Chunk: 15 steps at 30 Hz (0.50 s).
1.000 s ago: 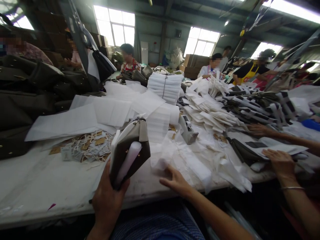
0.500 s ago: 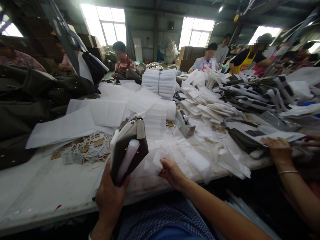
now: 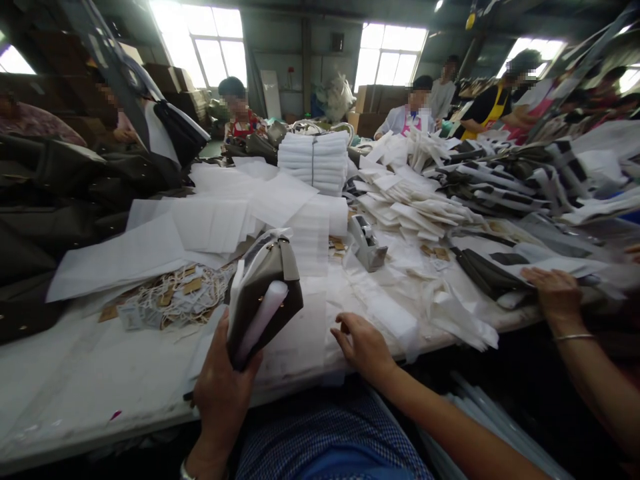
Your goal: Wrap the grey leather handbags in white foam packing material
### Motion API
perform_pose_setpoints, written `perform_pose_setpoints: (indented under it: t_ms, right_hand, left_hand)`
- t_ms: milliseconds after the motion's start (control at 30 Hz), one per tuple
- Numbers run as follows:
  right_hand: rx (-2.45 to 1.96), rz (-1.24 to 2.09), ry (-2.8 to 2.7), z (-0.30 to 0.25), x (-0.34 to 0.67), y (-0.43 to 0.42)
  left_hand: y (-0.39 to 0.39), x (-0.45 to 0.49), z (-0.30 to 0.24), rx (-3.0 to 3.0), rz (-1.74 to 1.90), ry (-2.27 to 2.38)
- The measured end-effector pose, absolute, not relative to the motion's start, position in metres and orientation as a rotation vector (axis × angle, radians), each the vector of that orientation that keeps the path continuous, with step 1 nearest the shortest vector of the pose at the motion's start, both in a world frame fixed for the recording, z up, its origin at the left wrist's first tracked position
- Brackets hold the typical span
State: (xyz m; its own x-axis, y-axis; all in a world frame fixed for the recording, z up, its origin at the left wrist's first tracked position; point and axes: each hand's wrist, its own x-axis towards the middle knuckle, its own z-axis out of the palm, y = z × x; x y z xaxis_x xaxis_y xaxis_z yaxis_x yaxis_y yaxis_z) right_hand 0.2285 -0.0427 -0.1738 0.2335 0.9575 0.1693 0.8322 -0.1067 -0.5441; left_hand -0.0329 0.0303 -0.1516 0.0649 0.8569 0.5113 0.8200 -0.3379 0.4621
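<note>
My left hand (image 3: 223, 383) grips a small dark olive handbag (image 3: 257, 275) by its lower end, holding it tilted above the table's front edge. A white padding roll (image 3: 267, 310) lies along the bag's front, and white sheeting shows at its left side and top. My right hand (image 3: 367, 350) is just over the table to the right of the bag, fingers loosely bent and apart, with nothing in them. Thin white sheets (image 3: 313, 320) lie between the bag and that hand. A grey tape dispenser (image 3: 369, 248) stands beyond it.
Tags with strings (image 3: 193, 293) heap at left, below fanned white sheets (image 3: 210, 227). Behind stands a tied white stack (image 3: 313, 160). Dark bags (image 3: 40, 233) pile up far left. At right, a co-worker's hand (image 3: 557, 293) rests on a wrapped dark bag (image 3: 487, 270).
My right hand has let go of the thin white piece it pinched and moved slightly right, its fingers opening. The handbag in my left hand has shifted a little right.
</note>
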Motion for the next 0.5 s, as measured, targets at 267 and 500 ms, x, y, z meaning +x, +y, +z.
perform_pose_setpoints:
  t_ms: [267, 500]
  right_hand:
    - [-1.742, 0.366, -1.990, -0.213, 0.215, 0.007]
    - [-1.596, 0.282, -1.964, -0.194, 0.223, 0.020]
  left_hand:
    - [0.028, -0.028, -0.159, 2.469, 1.203, 1.579]
    - [0.029, -0.026, -0.170, 2.699, 1.183, 1.308]
